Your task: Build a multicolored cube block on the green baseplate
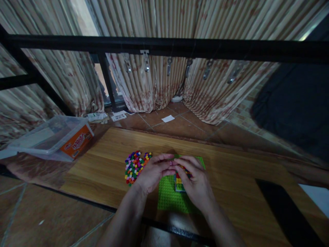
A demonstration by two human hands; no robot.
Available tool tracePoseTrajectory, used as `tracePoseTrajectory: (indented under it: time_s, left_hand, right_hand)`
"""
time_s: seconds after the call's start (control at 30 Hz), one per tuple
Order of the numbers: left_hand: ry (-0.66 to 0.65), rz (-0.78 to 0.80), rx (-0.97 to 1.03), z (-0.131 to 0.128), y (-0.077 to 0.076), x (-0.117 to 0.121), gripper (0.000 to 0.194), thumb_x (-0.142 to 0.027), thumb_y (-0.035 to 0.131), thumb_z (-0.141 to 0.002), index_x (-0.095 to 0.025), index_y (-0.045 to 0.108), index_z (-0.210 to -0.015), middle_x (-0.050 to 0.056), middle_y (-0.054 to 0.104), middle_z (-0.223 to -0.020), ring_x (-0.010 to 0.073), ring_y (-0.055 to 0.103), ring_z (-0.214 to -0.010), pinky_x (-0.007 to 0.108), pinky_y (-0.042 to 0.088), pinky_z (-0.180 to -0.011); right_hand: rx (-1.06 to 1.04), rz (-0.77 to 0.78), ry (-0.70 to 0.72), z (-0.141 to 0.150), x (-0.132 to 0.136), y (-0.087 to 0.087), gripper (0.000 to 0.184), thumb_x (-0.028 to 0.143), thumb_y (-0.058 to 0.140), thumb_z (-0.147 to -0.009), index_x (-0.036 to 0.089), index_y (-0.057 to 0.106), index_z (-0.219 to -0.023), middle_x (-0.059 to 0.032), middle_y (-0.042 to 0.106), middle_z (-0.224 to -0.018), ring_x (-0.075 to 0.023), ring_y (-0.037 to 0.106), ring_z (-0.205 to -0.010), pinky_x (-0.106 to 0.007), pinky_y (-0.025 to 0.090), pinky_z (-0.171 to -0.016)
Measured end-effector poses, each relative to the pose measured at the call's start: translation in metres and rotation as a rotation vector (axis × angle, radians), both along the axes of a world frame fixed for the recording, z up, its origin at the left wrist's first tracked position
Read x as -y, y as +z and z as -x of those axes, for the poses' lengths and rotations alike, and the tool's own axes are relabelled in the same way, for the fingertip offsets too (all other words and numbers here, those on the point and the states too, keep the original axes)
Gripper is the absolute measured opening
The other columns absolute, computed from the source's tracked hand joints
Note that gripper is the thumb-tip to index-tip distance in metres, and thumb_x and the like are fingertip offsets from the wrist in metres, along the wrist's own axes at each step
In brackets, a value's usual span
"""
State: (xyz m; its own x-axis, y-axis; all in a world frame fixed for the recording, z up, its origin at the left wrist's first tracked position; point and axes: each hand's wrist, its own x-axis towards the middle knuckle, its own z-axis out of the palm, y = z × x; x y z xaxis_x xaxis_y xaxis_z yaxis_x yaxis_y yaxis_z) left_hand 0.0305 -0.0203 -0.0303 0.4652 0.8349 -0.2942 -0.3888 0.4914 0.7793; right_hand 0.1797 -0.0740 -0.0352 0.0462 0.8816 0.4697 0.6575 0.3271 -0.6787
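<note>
My left hand [154, 172] and my right hand [195, 179] meet fingertip to fingertip over a green studded baseplate [168, 200]. Between the fingertips shows a tiny pink toy brick [171, 163], pinched by both hands; its far side is hidden by the fingers. Beneath my right hand, on the baseplate, stands a block built of red, yellow, green and blue bricks [179, 182], partly covered by the thumb and fingers. Left of my left hand lies a loose heap of small coloured bricks [133, 168], its right part near my wrist.
The baseplate and heap lie on a long wooden table [102, 168]. A dark flat strip [288, 209] crosses its right end, near a white sheet [317, 197]. A clear plastic bin [51, 137] stands at left. Beyond are a black metal bar [164, 46] with hanging clips, and curtains [164, 20].
</note>
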Motion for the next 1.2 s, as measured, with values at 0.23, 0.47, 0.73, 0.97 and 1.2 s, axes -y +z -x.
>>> tracePoseTrajectory:
  time_s: [0.23, 0.47, 0.73, 0.97, 1.2]
  left_hand:
    - [-0.142, -0.080, -0.003, 0.000, 0.002, 0.002, 0.048, -0.019, 0.077, -0.068, -0.013, 0.063, -0.113, 0.007, 0.069, -0.091, 0.0140, 0.065, -0.077, 0.029, 0.053, -0.076]
    - [-0.144, -0.072, 0.033, -0.005, 0.001, 0.003, 0.046, -0.021, 0.078, -0.067, -0.012, 0.064, -0.110, 0.011, 0.070, -0.098, 0.0178, 0.067, -0.084, 0.033, 0.052, -0.081]
    - [0.177, -0.119, -0.393, 0.009, 0.001, -0.015, 0.014, -0.015, 0.064, -0.073, -0.013, 0.066, -0.087, 0.002, 0.067, -0.073, 0.0092, 0.059, -0.057, 0.021, 0.044, -0.055]
    - [0.010, -0.156, -0.462, -0.005, -0.011, -0.007, 0.013, -0.027, 0.065, -0.070, -0.014, 0.065, -0.070, -0.003, 0.057, -0.058, 0.0068, 0.047, -0.049, 0.019, 0.030, -0.047]
    - [-0.021, -0.158, -0.409, -0.015, -0.009, 0.000, 0.011, -0.024, 0.067, -0.067, -0.014, 0.063, -0.068, -0.003, 0.054, -0.057, 0.0064, 0.044, -0.049, 0.021, 0.029, -0.048]
  right_hand:
    - [0.171, -0.062, 0.002, 0.004, -0.002, -0.002, 0.021, 0.021, 0.051, -0.091, 0.022, 0.070, -0.102, -0.0078, 0.062, -0.107, -0.0219, 0.056, -0.099, -0.038, 0.050, -0.084]
    - [0.158, -0.092, -0.037, 0.001, 0.001, -0.001, 0.019, 0.020, 0.050, -0.092, 0.022, 0.069, -0.097, -0.0060, 0.064, -0.103, -0.0210, 0.056, -0.097, -0.037, 0.048, -0.084]
    - [0.026, 0.043, -0.143, -0.037, 0.007, -0.006, 0.018, 0.034, 0.056, -0.089, 0.027, 0.072, -0.090, -0.0047, 0.060, -0.108, -0.0227, 0.055, -0.104, -0.041, 0.046, -0.090]
    - [0.078, 0.047, -0.063, -0.030, 0.004, -0.016, 0.018, 0.030, 0.057, -0.089, 0.030, 0.074, -0.088, -0.0054, 0.060, -0.112, -0.0232, 0.053, -0.105, -0.042, 0.048, -0.087]
    - [0.090, 0.034, -0.063, -0.024, 0.001, -0.016, 0.015, 0.030, 0.060, -0.087, 0.032, 0.076, -0.089, -0.0054, 0.061, -0.118, -0.0247, 0.054, -0.108, -0.046, 0.047, -0.088]
